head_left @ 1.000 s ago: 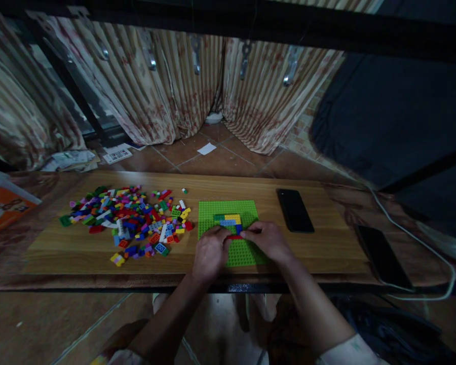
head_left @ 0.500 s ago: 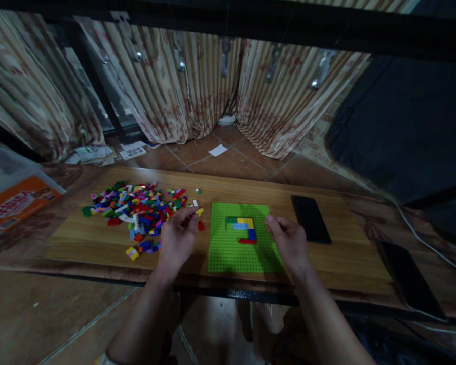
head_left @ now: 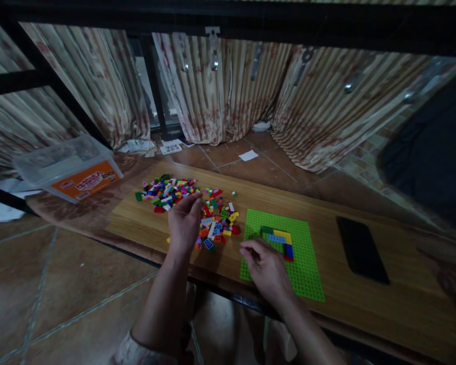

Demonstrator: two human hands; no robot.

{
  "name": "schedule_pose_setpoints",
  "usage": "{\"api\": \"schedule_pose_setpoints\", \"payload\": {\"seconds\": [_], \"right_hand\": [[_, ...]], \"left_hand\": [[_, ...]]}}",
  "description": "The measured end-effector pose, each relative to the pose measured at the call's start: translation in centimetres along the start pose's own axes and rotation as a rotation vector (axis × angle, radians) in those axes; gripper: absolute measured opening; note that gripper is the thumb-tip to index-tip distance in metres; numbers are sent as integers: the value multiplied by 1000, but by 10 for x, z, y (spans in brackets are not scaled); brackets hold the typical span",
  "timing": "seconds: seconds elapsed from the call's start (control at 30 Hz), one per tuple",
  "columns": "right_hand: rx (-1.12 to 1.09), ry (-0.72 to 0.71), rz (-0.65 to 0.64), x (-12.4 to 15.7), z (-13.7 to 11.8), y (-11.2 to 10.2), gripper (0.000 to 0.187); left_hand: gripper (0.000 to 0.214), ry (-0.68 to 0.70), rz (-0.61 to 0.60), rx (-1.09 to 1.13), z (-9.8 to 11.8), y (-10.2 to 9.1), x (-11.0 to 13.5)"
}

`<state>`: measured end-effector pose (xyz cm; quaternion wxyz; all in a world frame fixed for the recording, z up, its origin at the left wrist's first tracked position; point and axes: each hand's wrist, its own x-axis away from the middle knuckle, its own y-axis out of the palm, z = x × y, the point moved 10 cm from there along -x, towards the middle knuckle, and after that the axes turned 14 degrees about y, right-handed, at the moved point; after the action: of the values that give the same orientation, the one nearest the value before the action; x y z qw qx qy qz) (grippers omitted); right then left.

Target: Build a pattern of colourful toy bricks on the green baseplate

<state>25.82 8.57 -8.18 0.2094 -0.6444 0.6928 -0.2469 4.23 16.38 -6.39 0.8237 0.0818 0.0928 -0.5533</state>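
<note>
- Far to the left of the left grip, well apart from it, a clear plastic box [head_left: 72, 170] with an orange label sits at the end of the surface [head_left: 137, 228].
- The pile of loose bricks [head_left: 163, 190] lies under and beyond the left grip. Its long axis runs left to right. Most of it spreads to the left and ahead of the fingers, with a smaller scatter just to their right.
- The left hand [head_left: 184, 223] hangs palm-down over the pile's near edge, fingers curled down among the bricks. They hide the grip, so I cannot tell whether it closes on a brick.
- The right hand [head_left: 268, 268] rests on the near-left corner of the green baseplate [head_left: 307, 274], its grip loose and empty, fingertips touching the plate.
- The brick build [head_left: 279, 238] sits on the baseplate just ahead and to the right of the right grip. It is an L of green, blue, yellow, dark blue and red, with its long arm running left to right. The right hand is the nearer one, and nothing stands between them.
- A black phone [head_left: 361, 248] lies flat well to the right of the right grip, apart from the baseplate.
</note>
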Motion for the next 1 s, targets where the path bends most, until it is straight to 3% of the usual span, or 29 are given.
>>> {"api": "schedule_pose_setpoints", "payload": {"seconds": [0.1, 0.33, 0.5, 0.67, 0.83, 1.0], "right_hand": [[49, -3, 20, -5, -2, 11, 19], [207, 9, 162, -24, -4, 14, 29], [343, -13, 149, -35, -12, 27, 29], [309, 3, 167, -36, -16, 29, 27], [157, -2, 214, -26, -14, -6, 28], [-37, 148, 287, -18, 28, -68, 22]], "left_hand": [[39, 0, 13, 21, 3, -7, -2], [37, -22, -28, 11, -1, -15, -5], [32, -39, -124, -18, -5, -8, -2], [27, -47, -164, -16, -6, 3, 1], [28, -38, -238, -61, -6, 23, 13], [25, 72, -458, -121, 1, 61, 45]]}}
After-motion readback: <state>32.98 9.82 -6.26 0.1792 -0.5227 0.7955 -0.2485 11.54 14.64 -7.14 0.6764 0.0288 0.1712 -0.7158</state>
